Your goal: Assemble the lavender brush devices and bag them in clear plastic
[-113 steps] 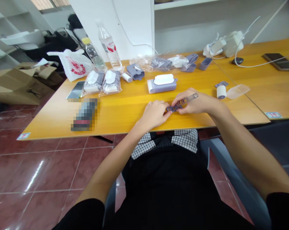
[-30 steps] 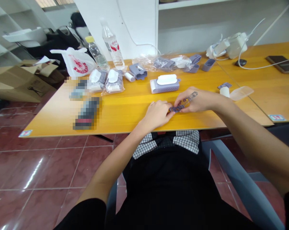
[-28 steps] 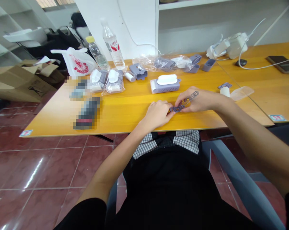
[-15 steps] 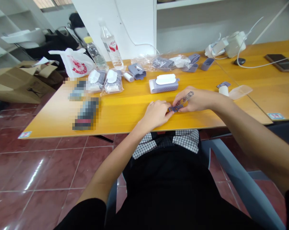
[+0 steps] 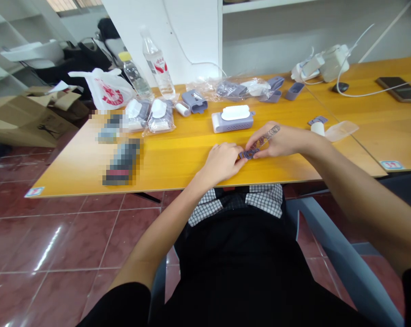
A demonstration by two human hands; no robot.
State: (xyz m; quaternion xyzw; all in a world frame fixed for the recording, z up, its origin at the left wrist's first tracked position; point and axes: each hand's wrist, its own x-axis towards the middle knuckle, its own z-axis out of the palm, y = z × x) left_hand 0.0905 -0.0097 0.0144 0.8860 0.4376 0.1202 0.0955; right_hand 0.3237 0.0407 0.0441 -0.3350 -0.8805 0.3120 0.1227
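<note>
- The right hand (image 5: 278, 141) pinches a small purple-grey ringed piece (image 5: 249, 154) between thumb and fingers; the left hand (image 5: 223, 162), palm down, closes its fingertips on the other end.
- That piece is short, low and narrow, with dark curved lines like a row of rings; fingers cover part of it. It sits at the front of a yellow wooden table (image 5: 178, 159), right in front of the person.
- From it a clear strip (image 5: 267, 135), printed with dark ring shapes, slants up and rightward across the right hand. Whether the two are joined cannot be told.
- Just beyond the hands lies a purple-grey perforated case (image 5: 233, 125) with a white oval part (image 5: 235, 112) on top.
- Right of the hands, near one another, are a white roll (image 5: 317, 129), a flat stack of purple-grey pieces (image 5: 318, 120) and a translucent tray (image 5: 342, 131).
- Farther back stand a clear bottle with a red-marked label (image 5: 160, 68) and a yellow-capped bottle (image 5: 137, 78), beside a white plastic bag (image 5: 106, 88) with red print.
</note>
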